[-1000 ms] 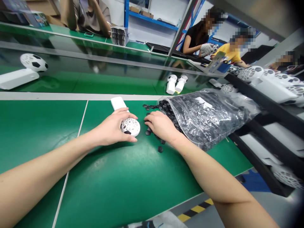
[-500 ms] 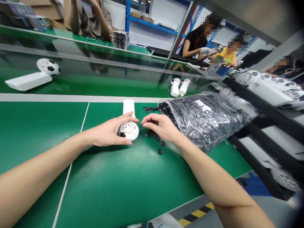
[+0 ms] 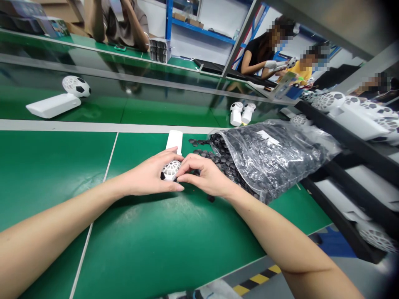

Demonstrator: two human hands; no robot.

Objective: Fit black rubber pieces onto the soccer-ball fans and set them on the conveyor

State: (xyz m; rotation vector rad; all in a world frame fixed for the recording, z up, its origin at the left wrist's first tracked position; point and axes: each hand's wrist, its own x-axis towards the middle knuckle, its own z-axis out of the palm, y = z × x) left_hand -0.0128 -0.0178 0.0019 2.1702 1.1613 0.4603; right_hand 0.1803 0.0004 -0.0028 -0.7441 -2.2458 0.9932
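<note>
My left hand grips a white perforated ball shell patterned like a football, with a black patch showing at its left side. My right hand has come in from the right, its fingertips pressed against the shell. Whether they pinch a small piece is hidden. A clear plastic bag full of black hexagonal pieces lies open just beyond my right hand, with loose black pieces spilled on the mat. A white rectangular handle lies just behind my left hand.
Both hands work on a green bench mat with a grey rear rail. Assembled white ball-topped units stand on the far glossy bench and a black rack at right. Several co-workers sit beyond, one holding a ball unit.
My right hand has moved left from the loose pieces onto the ball shell, now covering much of it. The view has shifted slightly, and the hands hide the pieces nearest them.
</note>
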